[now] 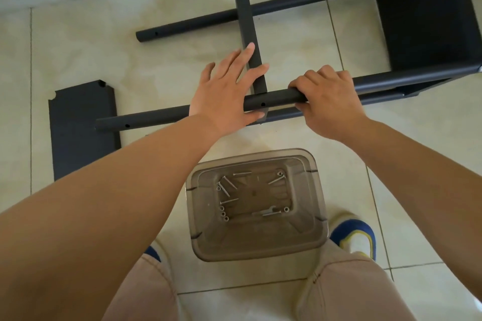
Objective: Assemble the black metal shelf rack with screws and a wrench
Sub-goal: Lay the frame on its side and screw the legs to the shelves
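Left hand [224, 94] covers the crossbar [245, 21] joint next to its grip; shelf panel [427, 15] runs off the right edge, and the tiny wrench [268, 210] barely shows.

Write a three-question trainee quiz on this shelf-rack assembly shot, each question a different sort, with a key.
1. True or false: the right hand has its grip curled round the near black tube.
2. Multiple choice: the screws lie
A. loose on the floor tiles
B. inside the clear plastic bin
C. in the left hand
3. Fill in: the left hand rests with straight fingers on the flat black ____ that crosses the tubes.

Key: 1 true; 2 B; 3 crossbar
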